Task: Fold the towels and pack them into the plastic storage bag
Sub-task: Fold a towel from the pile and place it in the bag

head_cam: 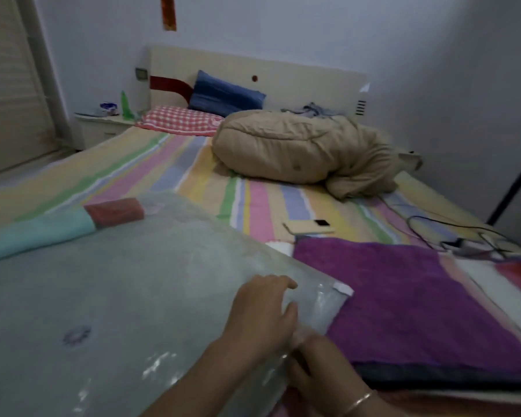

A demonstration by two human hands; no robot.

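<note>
A large clear plastic storage bag [127, 284] lies flat across the near left of the bed. My left hand [262, 311] rests on its right edge, fingers spread over the plastic. My right hand [319, 365], a thin bangle on its wrist, pinches the same edge just below. A folded purple towel [418, 305] lies to the right on a darker folded towel [433, 376]. A teal towel [39, 230] and a red one [115, 210] sit at the bag's far left end; whether they are inside is unclear.
A striped sheet [259, 206] covers the bed. A bundled tan duvet [301, 149], a red checked pillow [178, 120] and a blue pillow [226, 93] lie near the headboard. A phone [310, 227] and black cables [463, 236] lie beyond the purple towel. A nightstand [103, 124] stands at left.
</note>
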